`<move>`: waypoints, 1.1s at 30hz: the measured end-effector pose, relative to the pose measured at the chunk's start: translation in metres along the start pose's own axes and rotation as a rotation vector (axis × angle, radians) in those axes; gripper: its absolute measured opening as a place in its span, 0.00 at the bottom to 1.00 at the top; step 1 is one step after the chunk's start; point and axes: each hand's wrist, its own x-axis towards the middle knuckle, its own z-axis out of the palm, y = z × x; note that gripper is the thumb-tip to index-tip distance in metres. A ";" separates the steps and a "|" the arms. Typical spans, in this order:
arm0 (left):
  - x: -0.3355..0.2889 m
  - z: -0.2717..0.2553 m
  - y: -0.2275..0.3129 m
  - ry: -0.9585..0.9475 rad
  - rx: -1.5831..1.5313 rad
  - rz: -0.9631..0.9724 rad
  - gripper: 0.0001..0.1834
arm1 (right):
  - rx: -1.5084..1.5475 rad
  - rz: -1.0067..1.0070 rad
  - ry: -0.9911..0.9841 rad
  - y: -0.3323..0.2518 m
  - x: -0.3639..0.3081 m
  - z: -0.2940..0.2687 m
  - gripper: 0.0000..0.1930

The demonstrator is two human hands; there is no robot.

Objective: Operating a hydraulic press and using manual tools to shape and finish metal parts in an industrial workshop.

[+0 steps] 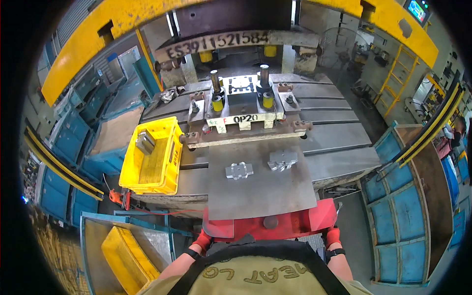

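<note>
My left hand [202, 240], in a red glove, is at the left end of a red control stand [270, 225]. At its right end is my right hand [333, 236], gloved in red too. Guards on the stand hide most of the fingers of both hands. Beyond the stand, a flat steel plate [260, 196] carries two stamped metal parts: a bracket-like one [239, 170] on the left and a more angled one [282, 161] on the right. A lower die [246, 105] with two upright guide posts stands behind, a bright metal piece [241, 84] on its top.
A yellow crate [152, 167] left of the die holds a small stack of metal parts [145, 142]. The upper press block [236, 44] hangs above. Blue bins [398, 211] stand at the right. Another yellow crate [129, 258] lies tilted in a bin at lower left.
</note>
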 end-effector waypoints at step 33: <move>0.074 -0.214 0.125 0.106 -0.165 -0.131 0.11 | 0.042 -0.232 -0.139 -0.145 -0.061 0.043 0.16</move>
